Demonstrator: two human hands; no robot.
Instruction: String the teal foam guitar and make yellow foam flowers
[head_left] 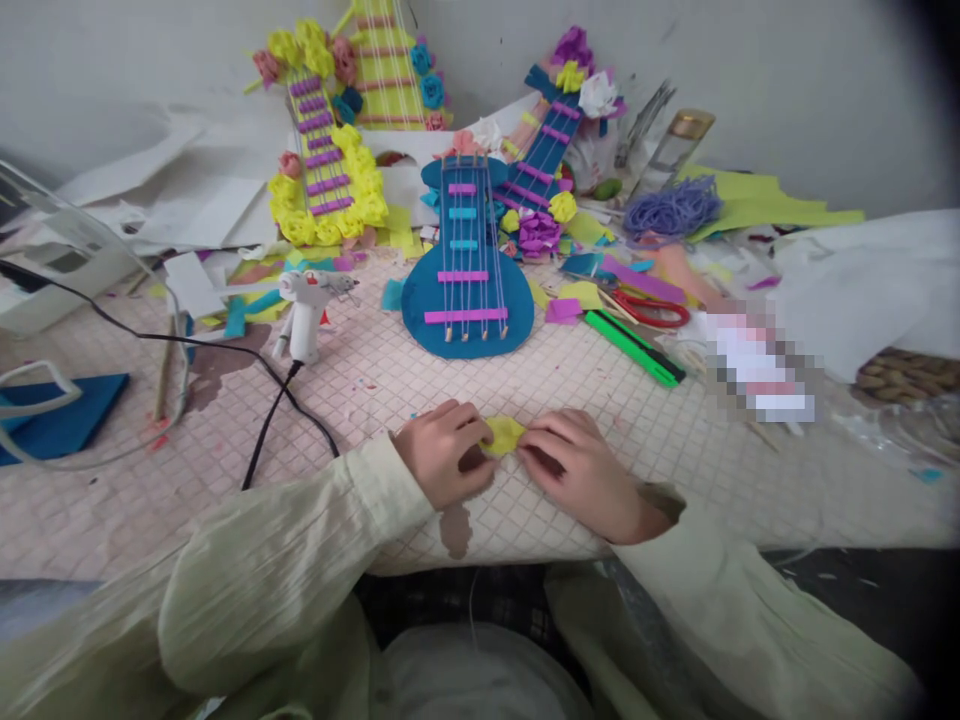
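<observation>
A small piece of yellow crepe paper (504, 435) is stretched between my two hands, low over the near middle of the table. My left hand (448, 452) pinches its left end between thumb and fingers. At the other end, the fingertips of my right hand (583, 470) close on the paper. Just beyond them lies a blue guitar-shaped craft (427, 305), flat on the table, with pink and light blue bars and pale purple strings.
A white glue gun (304, 315) stands left, its black cord (262, 440) curving toward me. To the right lie a green utility knife (634, 347) and red-handled scissors (652, 310). Flower-trimmed yellow (360, 180) and blue (551, 140) instrument crafts, purple yarn (673, 208) and paper scraps fill the back.
</observation>
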